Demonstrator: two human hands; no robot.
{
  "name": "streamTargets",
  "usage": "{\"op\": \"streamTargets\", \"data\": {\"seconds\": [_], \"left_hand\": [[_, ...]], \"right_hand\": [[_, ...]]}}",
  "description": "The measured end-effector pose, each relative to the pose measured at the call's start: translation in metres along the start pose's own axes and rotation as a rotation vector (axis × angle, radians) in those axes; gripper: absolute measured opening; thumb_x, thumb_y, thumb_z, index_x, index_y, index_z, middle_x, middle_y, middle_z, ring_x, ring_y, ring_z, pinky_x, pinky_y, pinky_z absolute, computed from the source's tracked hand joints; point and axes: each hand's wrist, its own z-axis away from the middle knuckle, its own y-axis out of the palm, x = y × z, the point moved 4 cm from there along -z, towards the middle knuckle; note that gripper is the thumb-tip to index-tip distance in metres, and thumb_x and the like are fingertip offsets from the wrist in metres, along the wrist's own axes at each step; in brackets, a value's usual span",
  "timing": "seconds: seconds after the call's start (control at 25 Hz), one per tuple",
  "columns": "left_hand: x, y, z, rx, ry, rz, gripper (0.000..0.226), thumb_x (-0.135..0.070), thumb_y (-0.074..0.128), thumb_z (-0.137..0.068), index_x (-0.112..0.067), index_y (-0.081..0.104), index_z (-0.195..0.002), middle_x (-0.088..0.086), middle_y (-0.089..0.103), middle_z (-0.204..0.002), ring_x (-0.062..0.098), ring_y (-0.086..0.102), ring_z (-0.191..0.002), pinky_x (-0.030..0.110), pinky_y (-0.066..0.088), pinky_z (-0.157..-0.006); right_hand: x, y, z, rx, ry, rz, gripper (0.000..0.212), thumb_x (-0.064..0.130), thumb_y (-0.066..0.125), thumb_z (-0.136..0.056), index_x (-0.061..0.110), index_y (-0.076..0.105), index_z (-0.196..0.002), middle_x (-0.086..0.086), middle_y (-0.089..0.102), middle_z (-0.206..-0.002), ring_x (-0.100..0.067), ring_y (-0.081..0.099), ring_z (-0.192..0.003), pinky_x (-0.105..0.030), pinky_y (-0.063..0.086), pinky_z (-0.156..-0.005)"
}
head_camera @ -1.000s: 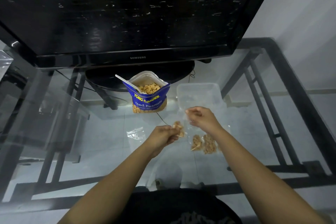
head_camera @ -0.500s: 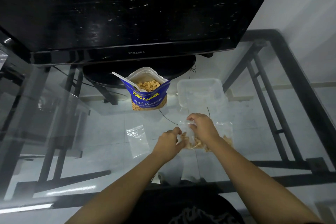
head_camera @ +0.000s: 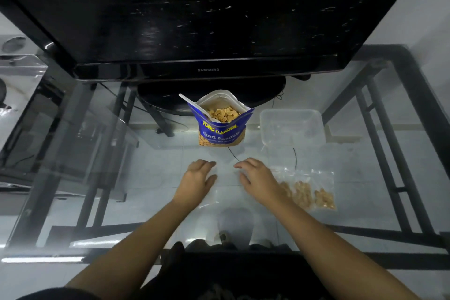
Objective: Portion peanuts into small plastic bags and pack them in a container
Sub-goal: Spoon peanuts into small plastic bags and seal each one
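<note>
An open blue pouch of salted peanuts [head_camera: 221,129] stands on the glass table [head_camera: 151,173] with a white spoon handle [head_camera: 188,100] sticking out of it. To its right sits a clear plastic container [head_camera: 292,129] that looks empty. Small clear bags with peanuts [head_camera: 307,193] lie flat at the right. My left hand [head_camera: 196,179] and my right hand [head_camera: 256,178] rest with fingers spread and fairly straight on an empty clear bag [head_camera: 225,190] lying between them, just in front of the pouch.
A large black television [head_camera: 209,19] on its round stand [head_camera: 160,95] fills the back of the table, right behind the pouch. A thin black cable [head_camera: 295,158] runs across the glass near the container. The table's black frame [head_camera: 414,95] borders the right side.
My hands have laid the peanut-filled bag down at the right and let go of it. Both have moved left onto the empty clear bag and now lie flat.
</note>
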Motion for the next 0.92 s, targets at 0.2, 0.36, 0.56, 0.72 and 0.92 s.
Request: {"op": "streamTargets", "data": {"seconds": [0.2, 0.36, 0.56, 0.72, 0.92], "left_hand": [[0.047, -0.008, 0.019, 0.087, -0.077, -0.086, 0.05, -0.02, 0.074, -0.077, 0.001, 0.059, -0.12, 0.021, 0.063, -0.114, 0.04, 0.059, -0.1, 0.043, 0.049, -0.092], [0.04, -0.006, 0.014, 0.108, -0.159, -0.006, 0.046, -0.018, 0.069, -0.082, -0.005, 0.056, -0.124, 0.016, 0.058, -0.116, 0.031, 0.053, -0.107, 0.034, 0.042, -0.095], [0.038, -0.017, 0.007, 0.112, -0.259, 0.256, 0.008, -0.008, 0.065, -0.082, -0.009, 0.066, -0.089, 0.004, 0.062, -0.083, 0.019, 0.058, -0.075, 0.023, 0.044, -0.07], [0.038, -0.028, 0.009, 0.088, -0.56, 0.8, 0.007, -0.003, 0.063, -0.085, -0.009, 0.064, -0.082, 0.01, 0.059, -0.083, 0.018, 0.064, -0.071, 0.021, 0.055, -0.068], [0.015, -0.041, 0.007, 0.124, -0.675, 1.233, 0.003, -0.002, 0.06, -0.087, -0.004, 0.06, -0.089, 0.01, 0.063, -0.081, 0.019, 0.068, -0.077, 0.02, 0.057, -0.068]], "right_hand": [[0.038, 0.056, -0.009, 0.279, 0.027, 0.167, 0.077, 0.042, 0.056, -0.089, 0.008, 0.019, -0.147, -0.01, 0.012, -0.157, -0.025, 0.008, -0.146, -0.035, 0.012, -0.117], [0.043, 0.066, -0.011, 0.303, 0.045, 0.309, 0.085, 0.043, 0.056, -0.088, 0.006, 0.009, -0.148, -0.01, -0.003, -0.159, -0.026, -0.006, -0.146, -0.037, 0.004, -0.118], [0.04, 0.065, -0.007, 0.257, 0.06, 0.152, 0.074, 0.033, 0.06, -0.088, 0.007, 0.022, -0.146, -0.008, 0.012, -0.158, -0.023, 0.004, -0.146, -0.032, 0.01, -0.117], [0.031, 0.047, -0.001, -0.041, 0.28, -0.464, 0.027, 0.025, 0.066, -0.084, 0.016, 0.057, -0.108, 0.002, 0.061, -0.109, -0.013, 0.056, -0.107, -0.021, 0.04, -0.089], [0.046, 0.022, -0.012, -0.099, 0.35, -0.781, 0.016, 0.022, 0.069, -0.082, 0.031, 0.057, -0.09, 0.012, 0.062, -0.09, -0.007, 0.061, -0.082, -0.018, 0.048, -0.073]]}}
